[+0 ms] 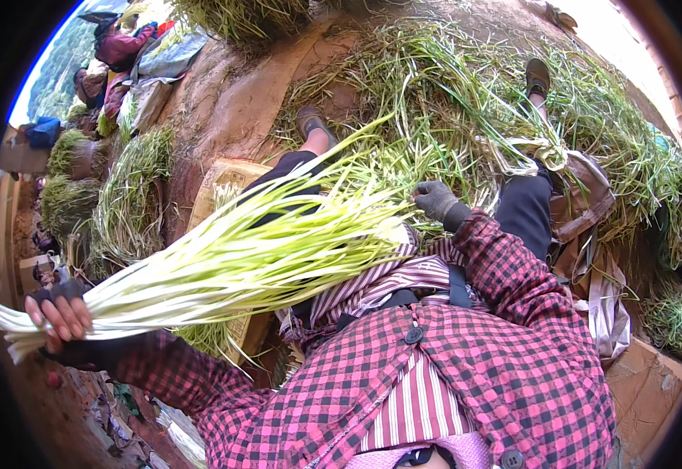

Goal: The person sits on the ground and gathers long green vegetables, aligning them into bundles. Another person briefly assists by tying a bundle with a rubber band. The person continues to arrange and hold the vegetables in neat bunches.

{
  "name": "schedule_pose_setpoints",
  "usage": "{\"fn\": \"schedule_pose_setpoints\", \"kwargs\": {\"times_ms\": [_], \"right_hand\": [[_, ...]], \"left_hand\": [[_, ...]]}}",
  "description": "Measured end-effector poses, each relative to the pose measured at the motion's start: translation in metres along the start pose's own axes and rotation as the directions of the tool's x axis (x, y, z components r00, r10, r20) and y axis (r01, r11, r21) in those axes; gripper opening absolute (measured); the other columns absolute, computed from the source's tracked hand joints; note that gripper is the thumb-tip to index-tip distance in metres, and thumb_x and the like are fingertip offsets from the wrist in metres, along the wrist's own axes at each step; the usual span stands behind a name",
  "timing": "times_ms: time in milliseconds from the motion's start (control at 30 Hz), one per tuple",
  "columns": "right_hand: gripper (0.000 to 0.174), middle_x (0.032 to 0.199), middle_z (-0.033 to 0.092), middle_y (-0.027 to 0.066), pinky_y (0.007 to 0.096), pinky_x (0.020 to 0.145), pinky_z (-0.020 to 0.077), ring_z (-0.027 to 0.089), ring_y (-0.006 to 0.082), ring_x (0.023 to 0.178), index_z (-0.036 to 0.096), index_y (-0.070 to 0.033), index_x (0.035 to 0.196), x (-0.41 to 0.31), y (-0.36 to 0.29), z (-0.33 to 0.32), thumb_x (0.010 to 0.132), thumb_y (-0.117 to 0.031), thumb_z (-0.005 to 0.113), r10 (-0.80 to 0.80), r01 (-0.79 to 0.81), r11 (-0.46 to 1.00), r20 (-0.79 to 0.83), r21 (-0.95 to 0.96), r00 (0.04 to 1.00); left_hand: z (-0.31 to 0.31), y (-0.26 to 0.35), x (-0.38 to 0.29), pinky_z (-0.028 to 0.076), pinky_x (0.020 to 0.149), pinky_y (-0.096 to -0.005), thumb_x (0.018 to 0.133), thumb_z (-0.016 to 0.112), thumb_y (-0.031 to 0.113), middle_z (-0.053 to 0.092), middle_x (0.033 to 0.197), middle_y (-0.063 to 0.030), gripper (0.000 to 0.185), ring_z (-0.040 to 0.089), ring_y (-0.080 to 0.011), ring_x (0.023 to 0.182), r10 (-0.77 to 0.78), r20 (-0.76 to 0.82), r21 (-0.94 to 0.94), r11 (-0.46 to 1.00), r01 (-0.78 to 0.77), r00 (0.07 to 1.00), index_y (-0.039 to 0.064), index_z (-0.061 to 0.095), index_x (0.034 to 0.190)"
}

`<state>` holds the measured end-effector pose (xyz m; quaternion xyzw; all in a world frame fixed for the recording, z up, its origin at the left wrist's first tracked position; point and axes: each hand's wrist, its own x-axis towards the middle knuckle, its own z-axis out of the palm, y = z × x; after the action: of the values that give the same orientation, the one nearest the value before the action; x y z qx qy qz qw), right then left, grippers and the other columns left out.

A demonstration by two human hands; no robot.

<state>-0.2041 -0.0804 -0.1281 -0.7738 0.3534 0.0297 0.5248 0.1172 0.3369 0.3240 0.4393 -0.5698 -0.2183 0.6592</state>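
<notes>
At the far left, my left hand (62, 319), in a dark fingerless glove, is closed around the white stalk ends of a large bunch of long-leaved greens (247, 258) that look like blanched chives. The bunch slants up to the right across my lap, its loose yellow-green leaves fanned out and partly blurred. My right hand (436, 202), in a grey glove, is beside the leaf tips with its fingers curled. Whether it pinches any leaf cannot be made out. Below the leaves, striped cloth (399, 275) covers my lap.
Loose green leaves (411, 94) lie heaped around my feet. A cardboard box (224, 179) stands partly under the bunch. Pale strips (546, 155) are tied by my right knee, beside a brown bag (584, 199). Grassy bundles (133, 205) stand at left; another person (119, 47) is beyond.
</notes>
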Motion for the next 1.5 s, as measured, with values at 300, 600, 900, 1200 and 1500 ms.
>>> {"fn": "schedule_pose_setpoints", "kwargs": {"times_ms": [300,600,900,1200,1500], "right_hand": [[0.014,0.071,0.062,0.0046,0.0252,0.060,0.0460,0.055,0.0103,0.064,0.065,-0.002,0.088,-0.033,-0.076,-0.015,0.078,-0.009,0.059,0.019,-0.064,0.906,0.111,0.419,0.994],[0.030,0.096,0.061,0.0136,0.0330,0.080,0.0458,0.059,0.0274,0.092,0.057,-0.005,0.103,-0.051,-0.111,-0.037,0.074,-0.009,0.062,-0.268,0.278,0.959,-0.163,0.045,0.950],[0.049,0.113,0.056,0.0149,0.0355,0.084,0.0454,0.058,0.0297,0.098,0.047,-0.012,0.123,-0.031,-0.185,0.007,0.076,-0.007,0.059,-0.583,0.587,0.809,0.077,-0.032,0.809],[0.032,0.092,0.064,0.0164,0.0417,0.072,0.0494,0.062,0.0325,0.084,0.065,-0.008,0.096,-0.001,-0.146,0.056,0.075,-0.030,0.058,-0.378,0.546,0.698,0.409,-0.464,0.831],[0.029,0.092,0.063,0.0180,0.0400,0.075,0.0475,0.060,0.0337,0.086,0.062,-0.005,0.097,0.006,-0.109,0.002,0.084,-0.028,0.049,-0.066,0.078,0.930,0.044,-0.358,0.997]], "left_hand": [[-0.055,0.021,-0.169,0.042,0.059,-0.0293,0.087,0.051,0.011,0.051,0.072,-0.0036,0.021,0.050,-0.0153,0.063,-0.140,-0.204,-0.096,0.988,0.123,0.969,0.006,0.041,0.105],[-0.069,0.006,-0.185,0.043,0.061,-0.0283,0.086,0.053,0.009,0.050,0.071,-0.0044,0.021,0.050,-0.0156,0.064,-0.135,-0.288,-0.194,0.978,0.081,0.948,0.004,0.042,0.103],[-0.094,0.013,-0.183,0.046,0.064,-0.0324,0.089,0.054,0.015,0.054,0.079,-0.0068,0.030,0.051,-0.0183,0.067,-0.186,-0.059,-0.206,0.964,0.170,0.981,0.006,0.039,0.113],[-0.023,-0.010,-0.169,0.038,0.057,-0.0241,0.083,0.050,0.006,0.044,0.065,-0.0011,0.006,0.040,-0.0119,0.057,-0.122,-0.697,-0.156,0.988,0.016,0.706,0.005,0.044,0.080],[-0.018,-0.013,-0.178,0.039,0.053,-0.0243,0.087,0.046,0.008,0.044,0.065,-0.0015,0.010,0.041,-0.0122,0.055,-0.106,-0.694,-0.119,0.992,0.032,0.712,0.004,0.046,0.079]]}}
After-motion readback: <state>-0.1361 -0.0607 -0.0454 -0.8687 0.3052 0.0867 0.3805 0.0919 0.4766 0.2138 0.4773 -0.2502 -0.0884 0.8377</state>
